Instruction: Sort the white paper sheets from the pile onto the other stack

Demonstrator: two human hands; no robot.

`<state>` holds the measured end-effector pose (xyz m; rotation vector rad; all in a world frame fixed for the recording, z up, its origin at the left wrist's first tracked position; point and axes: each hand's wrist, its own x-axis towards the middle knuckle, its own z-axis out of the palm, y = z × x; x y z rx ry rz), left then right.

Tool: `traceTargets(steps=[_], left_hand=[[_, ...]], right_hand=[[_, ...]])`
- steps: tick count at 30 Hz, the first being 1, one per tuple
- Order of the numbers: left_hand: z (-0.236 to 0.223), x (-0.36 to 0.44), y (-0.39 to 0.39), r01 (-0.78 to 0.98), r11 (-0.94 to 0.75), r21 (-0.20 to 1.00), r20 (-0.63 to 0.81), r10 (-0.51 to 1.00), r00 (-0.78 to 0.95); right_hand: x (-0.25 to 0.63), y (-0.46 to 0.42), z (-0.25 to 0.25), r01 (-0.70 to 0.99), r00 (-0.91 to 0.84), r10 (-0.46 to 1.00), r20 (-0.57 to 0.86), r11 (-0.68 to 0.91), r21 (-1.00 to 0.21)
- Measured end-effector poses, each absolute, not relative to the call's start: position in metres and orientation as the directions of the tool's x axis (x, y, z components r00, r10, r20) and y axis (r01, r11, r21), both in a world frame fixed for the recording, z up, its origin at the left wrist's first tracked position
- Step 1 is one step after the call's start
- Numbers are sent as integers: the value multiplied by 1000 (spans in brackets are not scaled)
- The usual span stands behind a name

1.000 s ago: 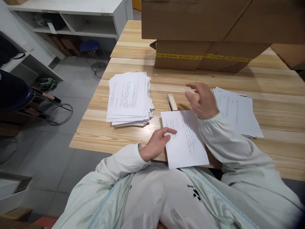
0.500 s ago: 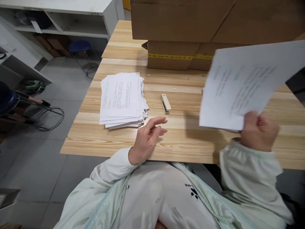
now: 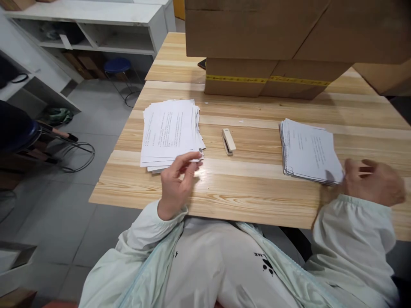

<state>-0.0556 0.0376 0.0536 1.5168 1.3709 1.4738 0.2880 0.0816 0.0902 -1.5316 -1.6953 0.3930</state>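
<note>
My left hand point(image 3: 178, 183) is at the near right corner of a thick, uneven stack of printed sheets point(image 3: 167, 130), fingers curved and thumb apart. It covers part of that corner; whether the fingertips touch paper I cannot tell. My right hand point(image 3: 374, 182), blurred, is beside the near right corner of a second, neater paper stack point(image 3: 310, 149). A gap shows between its thumb and fingers, with no sheet lifted in it. Between the two stacks lies a cream-coloured stapler point(image 3: 228, 141).
Large cardboard boxes point(image 3: 272, 30) with yellow tape stand piled at the back of the wooden table point(image 3: 237, 188). A dark flat object point(image 3: 202, 64) pokes out beside them. Left of the table are a blue stool point(image 3: 117, 65) and white shelving point(image 3: 125, 38).
My right hand carried the printed sheets from in front of me to the right stack, where they now lie flat. My left hand let go of them and moved left to the other stack.
</note>
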Motion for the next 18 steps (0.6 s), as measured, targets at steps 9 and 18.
traceTargets(steps=[9, 18], left_hand=[[50, -129, 82, 820, -344, 457, 393, 905, 160], [33, -133, 95, 823, -316, 472, 297, 936, 190]], right_hand=[[176, 94, 39, 471, -118, 918, 378, 386, -793], [68, 129, 7, 117, -340, 915, 217, 270, -956]])
